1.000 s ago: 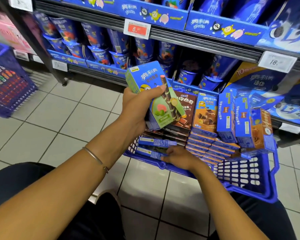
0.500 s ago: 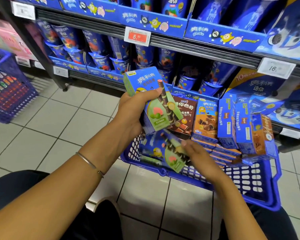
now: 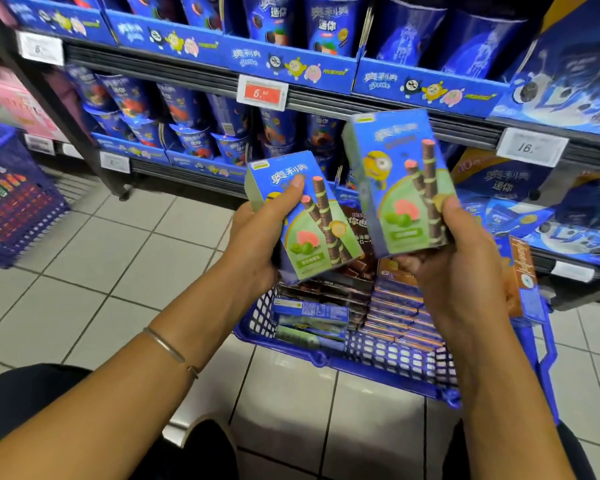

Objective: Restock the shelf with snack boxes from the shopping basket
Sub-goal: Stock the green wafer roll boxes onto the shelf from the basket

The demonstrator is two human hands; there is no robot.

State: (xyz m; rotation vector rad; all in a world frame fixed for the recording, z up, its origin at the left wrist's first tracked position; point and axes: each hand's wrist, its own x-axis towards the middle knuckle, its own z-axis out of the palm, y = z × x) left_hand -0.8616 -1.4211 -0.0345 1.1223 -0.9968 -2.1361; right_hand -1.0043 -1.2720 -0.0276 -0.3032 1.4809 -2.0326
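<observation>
Clutching with left grip (image 3: 257,244) one blue-and-green cardboard snack box (image 3: 302,220) and with right grip (image 3: 465,271) its twin (image 3: 395,181), both near upright over blue plastic shopping basket (image 3: 395,356) below, likely to face labels outward for blue-trimmed metal shelf (image 3: 361,102) ahead.

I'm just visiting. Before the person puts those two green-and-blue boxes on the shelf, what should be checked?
1. Left hand grips the left box firmly: ok, thumb across the front.
2. Right hand grips the right box: ok, held at its lower end.
3. Both boxes lifted out of the shopping basket: ok.
4. Boxes upright: right one nearly, left one tilted; not ok.
5. A free slot on the shelf for this product: cannot tell; the rows in view hold cups.
6. More stock to follow: ok, stacks lie in the basket.
</observation>
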